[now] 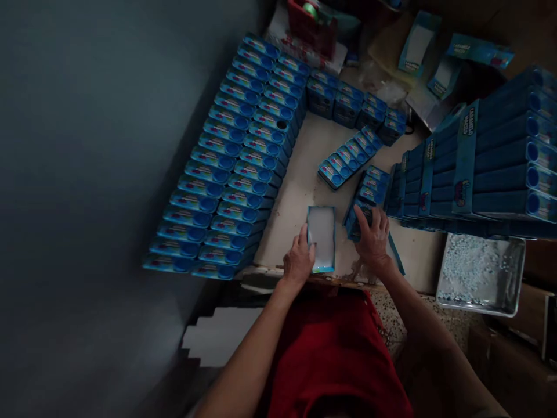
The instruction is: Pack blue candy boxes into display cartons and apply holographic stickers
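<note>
An open shallow cardboard box (322,237), white inside with blue edges, lies on the table in front of me. My left hand (299,258) grips its left side, with the thumb over the edge. To the right, my right hand (372,232) is closed round a dark blue candy pack (355,226) at the near end of a short row of candy packs (374,184). The palm hides part of that pack. Beyond the box, a slanted row of blue candy packs (348,155) lies with printed ends up.
Two long columns of blue packs (243,154) line the table's left side. Stacked blue boxes (491,154) rise at right, above a metal tray (481,276) of small pale pellets. More packs (348,104), a red container (311,26) and loose cartons (420,43) are at the back.
</note>
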### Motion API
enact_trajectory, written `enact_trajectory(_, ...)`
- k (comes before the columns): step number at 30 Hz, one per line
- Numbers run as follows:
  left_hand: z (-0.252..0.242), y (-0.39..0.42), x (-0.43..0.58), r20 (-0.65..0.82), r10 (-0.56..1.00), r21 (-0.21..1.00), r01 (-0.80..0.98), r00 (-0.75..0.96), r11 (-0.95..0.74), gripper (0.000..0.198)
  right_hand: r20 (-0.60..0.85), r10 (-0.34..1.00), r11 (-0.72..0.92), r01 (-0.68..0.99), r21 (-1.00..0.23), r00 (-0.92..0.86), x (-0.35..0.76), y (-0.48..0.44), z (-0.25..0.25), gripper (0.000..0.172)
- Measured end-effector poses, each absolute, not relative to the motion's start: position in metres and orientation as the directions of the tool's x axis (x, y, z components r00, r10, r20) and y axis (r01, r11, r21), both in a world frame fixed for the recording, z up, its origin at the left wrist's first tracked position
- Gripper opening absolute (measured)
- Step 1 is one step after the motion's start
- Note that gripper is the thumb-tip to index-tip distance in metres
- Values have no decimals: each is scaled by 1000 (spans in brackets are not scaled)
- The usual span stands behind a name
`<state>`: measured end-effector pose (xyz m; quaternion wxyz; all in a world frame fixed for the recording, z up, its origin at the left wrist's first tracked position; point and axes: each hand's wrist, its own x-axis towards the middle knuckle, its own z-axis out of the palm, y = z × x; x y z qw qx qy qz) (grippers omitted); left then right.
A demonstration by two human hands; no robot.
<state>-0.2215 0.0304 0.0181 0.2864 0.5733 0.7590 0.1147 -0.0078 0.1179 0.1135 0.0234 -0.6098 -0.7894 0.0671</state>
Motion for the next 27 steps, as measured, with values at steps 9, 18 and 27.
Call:
enact_trajectory(9, 17, 25, -214, -345, 910, 533, 750, -230, 392, 74, -144, 903, 407, 913, -8, -404, -2, 151, 104, 97)
enact_trajectory(18, 48, -6, -227, -218, 947, 599, 735, -235, 320, 60, -131, 865, 478, 875, -78, -484, 18, 162, 101, 106)
enact_trajectory(27, 83, -68, -359, 308, 665, 551, 697, -680, 458, 27, 110, 694, 695, 623, -358, -711, -149, 91, 115, 81)
